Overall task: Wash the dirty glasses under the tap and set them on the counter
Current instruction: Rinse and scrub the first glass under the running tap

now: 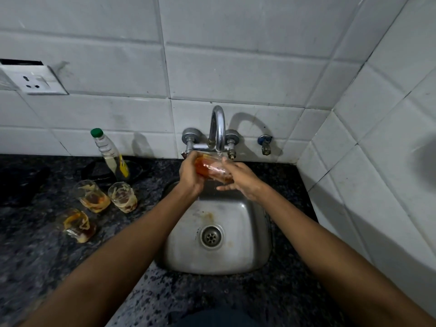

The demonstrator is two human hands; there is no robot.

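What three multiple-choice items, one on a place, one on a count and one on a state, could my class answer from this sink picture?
1. Where does the bottle with the green cap stand?
A. in the sink
B. on the counter left of the tap
C. right of the tap

2. How many dirty glasses wait on the counter?
A. one
B. three
C. five

3. What is the state of the glass under the tap?
A. lying on its side in both hands
B. upright in the sink
C. upside down on the counter

Answers
1 B: it stands against the tiled wall, left of the tap.
2 B: the three glasses stand left of the sink.
3 A: the left hand grips one end of the held glass and the right hand steadies the other, under a thin stream.
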